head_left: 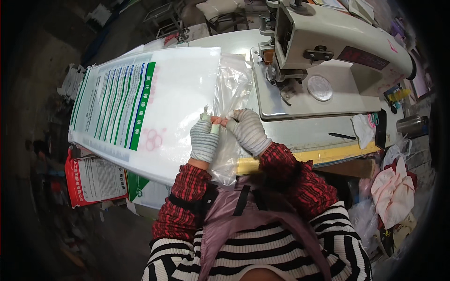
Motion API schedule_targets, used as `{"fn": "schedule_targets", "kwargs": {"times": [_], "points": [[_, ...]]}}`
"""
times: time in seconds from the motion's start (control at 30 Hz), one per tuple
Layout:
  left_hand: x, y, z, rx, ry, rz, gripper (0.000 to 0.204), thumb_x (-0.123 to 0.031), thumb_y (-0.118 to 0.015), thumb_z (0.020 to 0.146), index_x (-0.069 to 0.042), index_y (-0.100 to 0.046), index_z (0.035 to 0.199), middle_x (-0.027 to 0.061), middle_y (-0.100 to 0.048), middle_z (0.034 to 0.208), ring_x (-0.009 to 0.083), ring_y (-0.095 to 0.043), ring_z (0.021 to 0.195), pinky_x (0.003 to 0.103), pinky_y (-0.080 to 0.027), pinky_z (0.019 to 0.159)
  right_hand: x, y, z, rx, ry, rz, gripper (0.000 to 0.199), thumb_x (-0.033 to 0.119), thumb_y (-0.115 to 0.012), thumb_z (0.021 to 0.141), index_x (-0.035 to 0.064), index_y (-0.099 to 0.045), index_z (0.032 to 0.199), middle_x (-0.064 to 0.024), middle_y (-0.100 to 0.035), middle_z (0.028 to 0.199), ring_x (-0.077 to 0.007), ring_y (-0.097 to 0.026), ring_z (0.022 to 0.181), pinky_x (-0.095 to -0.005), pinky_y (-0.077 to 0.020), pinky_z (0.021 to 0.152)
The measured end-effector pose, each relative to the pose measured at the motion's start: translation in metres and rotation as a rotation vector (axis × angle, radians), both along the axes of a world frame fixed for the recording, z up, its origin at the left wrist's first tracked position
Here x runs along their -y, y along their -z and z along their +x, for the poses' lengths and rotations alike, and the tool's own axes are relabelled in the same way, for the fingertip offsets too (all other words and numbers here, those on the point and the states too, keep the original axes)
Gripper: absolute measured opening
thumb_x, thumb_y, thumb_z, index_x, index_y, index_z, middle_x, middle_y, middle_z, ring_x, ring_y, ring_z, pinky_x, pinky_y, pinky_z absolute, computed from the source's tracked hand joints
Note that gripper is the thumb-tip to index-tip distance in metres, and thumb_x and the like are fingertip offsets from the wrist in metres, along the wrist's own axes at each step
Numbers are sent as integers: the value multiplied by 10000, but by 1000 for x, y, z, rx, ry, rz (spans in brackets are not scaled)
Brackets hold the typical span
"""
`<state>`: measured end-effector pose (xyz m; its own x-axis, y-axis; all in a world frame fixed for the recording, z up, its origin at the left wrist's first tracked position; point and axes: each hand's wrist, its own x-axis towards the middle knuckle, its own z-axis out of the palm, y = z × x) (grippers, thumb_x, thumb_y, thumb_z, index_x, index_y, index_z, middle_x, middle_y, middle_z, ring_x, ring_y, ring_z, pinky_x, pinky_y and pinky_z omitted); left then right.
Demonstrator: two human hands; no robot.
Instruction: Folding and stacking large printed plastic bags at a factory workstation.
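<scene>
A large white woven sack (154, 103) with green printed panels lies flat on the sewing table. A clear plastic liner (232, 89) sticks out of its right end. My left hand (205, 138) wears a striped grey glove and pinches the sack's open edge together with the liner. My right hand (247, 129), gloved the same way, grips the same edge, fingertips meeting the left hand's. Both hands sit just left of the sewing machine's base plate.
A white industrial sewing machine (328, 51) stands on the table (309, 133) at the right. A black pen (342, 136) and a metal cup (412, 125) lie nearby. A red and white sack (96, 180) hangs below left. Pink cloth (393, 192) is piled at the right.
</scene>
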<state>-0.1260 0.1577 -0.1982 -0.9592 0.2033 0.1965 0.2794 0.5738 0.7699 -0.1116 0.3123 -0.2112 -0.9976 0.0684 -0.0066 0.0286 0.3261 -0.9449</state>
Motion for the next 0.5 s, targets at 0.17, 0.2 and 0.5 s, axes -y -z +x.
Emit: {"fn": "schedule_targets", "kwargs": {"times": [0.17,0.2,0.5], "points": [[-5,7,-3,55,-103,128,101,-102,-558,902,-5,-585,891,129,-641,790,232,-621,713,318,-490,686,3,9,0,98,42,-474,264,225,-747,792,5,-604,775,-13,-560,656,-83,-486,592,-244,-409,553],[-6,6,-3,55,-137,101,87,-91,-550,900,-9,-578,895,130,-634,791,232,-614,706,321,-488,685,4,3,1,135,40,-523,269,237,-742,796,15,-592,771,-8,-554,655,-82,-477,586,-245,-399,543],[90,1,-55,279,-370,968,172,-187,-522,957,-105,-502,807,-24,-474,709,114,-443,596,259,-416,576,-20,2,44,122,54,131,382,332,-676,805,-45,-613,819,-231,-619,749,-378,-597,743,-436,-466,718]]}}
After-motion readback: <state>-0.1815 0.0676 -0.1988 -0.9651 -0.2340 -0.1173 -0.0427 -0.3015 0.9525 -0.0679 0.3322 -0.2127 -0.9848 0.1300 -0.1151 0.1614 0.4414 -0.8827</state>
